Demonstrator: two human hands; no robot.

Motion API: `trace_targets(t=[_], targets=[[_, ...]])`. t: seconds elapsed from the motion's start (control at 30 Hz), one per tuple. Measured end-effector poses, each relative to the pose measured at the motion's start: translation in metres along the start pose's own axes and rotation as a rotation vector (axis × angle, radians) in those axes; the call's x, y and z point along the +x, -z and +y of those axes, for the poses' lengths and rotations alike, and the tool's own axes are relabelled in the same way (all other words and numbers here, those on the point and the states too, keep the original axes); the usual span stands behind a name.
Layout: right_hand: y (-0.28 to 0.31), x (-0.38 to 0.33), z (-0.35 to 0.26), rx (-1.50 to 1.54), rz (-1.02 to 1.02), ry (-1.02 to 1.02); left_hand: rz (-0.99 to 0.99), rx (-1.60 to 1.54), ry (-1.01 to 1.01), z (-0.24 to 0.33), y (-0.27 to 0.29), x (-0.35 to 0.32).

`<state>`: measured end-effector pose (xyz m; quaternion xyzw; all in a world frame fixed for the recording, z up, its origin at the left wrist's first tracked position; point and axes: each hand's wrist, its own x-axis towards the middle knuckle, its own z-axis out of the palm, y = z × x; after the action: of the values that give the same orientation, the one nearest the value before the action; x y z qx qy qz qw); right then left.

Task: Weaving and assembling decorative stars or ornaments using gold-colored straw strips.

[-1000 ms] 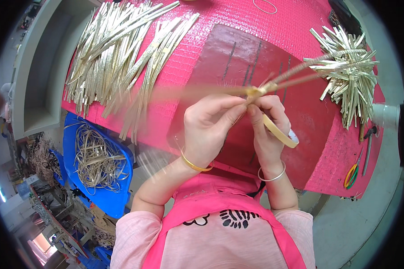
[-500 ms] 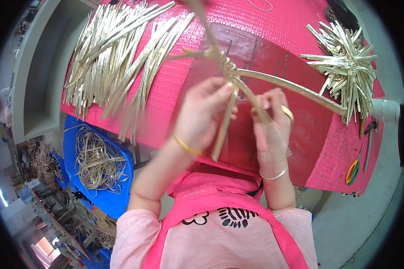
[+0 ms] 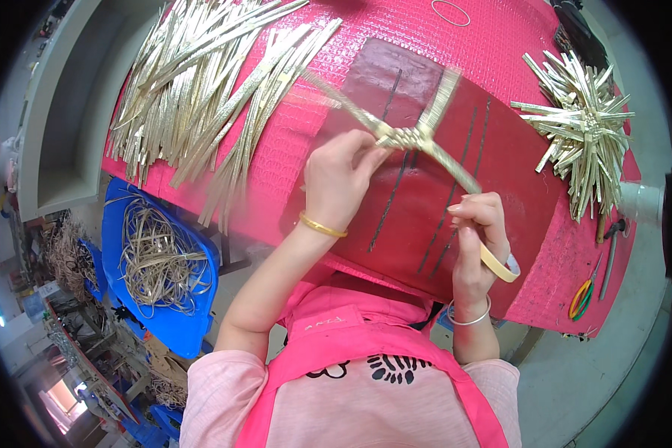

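Note:
My left hand (image 3: 340, 179) pinches the knotted middle of a small cross of pale straw strips (image 3: 409, 138) above a dark red board (image 3: 455, 179). One long strip runs from the knot down to my right hand (image 3: 476, 235), which grips its end; the strip curls out past the fingers at the lower right. Both wrists wear bangles. A pink apron covers my chest below.
A large pile of loose straw strips (image 3: 201, 89) lies at the left of the pink-covered table (image 3: 515, 52). A stack of finished woven straw crosses (image 3: 584, 134) sits at the right. Scissors (image 3: 584, 295) lie near the right edge. A blue bin (image 3: 160, 261) of straw scraps stands below.
The straw cross has turned and moved up and away over the red board. My right hand has slid down the long strip, away from the knot, and my hands are further apart.

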<state>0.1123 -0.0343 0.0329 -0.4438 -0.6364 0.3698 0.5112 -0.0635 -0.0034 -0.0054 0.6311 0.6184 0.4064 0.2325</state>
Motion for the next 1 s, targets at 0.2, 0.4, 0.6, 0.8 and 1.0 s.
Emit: trace_targets(t=[0.2, 0.4, 0.6, 0.8, 1.0], targets=[[-0.009, 0.001, 0.016, 0.601, -0.067, -0.313, -0.304, -1.133, 0.737, 0.002, -0.002, -0.006], [-0.021, 0.005, 0.016, 0.727, 0.012, -0.326, -0.089, -0.068, 0.165, 0.022, -0.003, -0.014], [-0.034, 0.004, 0.012, 0.503, -0.012, -0.154, -0.420, -0.451, 0.184, 0.051, 0.014, -0.022], [0.002, 0.002, 0.022, -0.283, -0.197, 0.029, -0.142, -0.094, -0.085, 0.036, 0.013, -0.027], [-0.021, 0.049, 0.027, -0.111, -0.153, -0.185, -0.069, 0.124, -0.137, 0.014, -0.017, -0.009]])
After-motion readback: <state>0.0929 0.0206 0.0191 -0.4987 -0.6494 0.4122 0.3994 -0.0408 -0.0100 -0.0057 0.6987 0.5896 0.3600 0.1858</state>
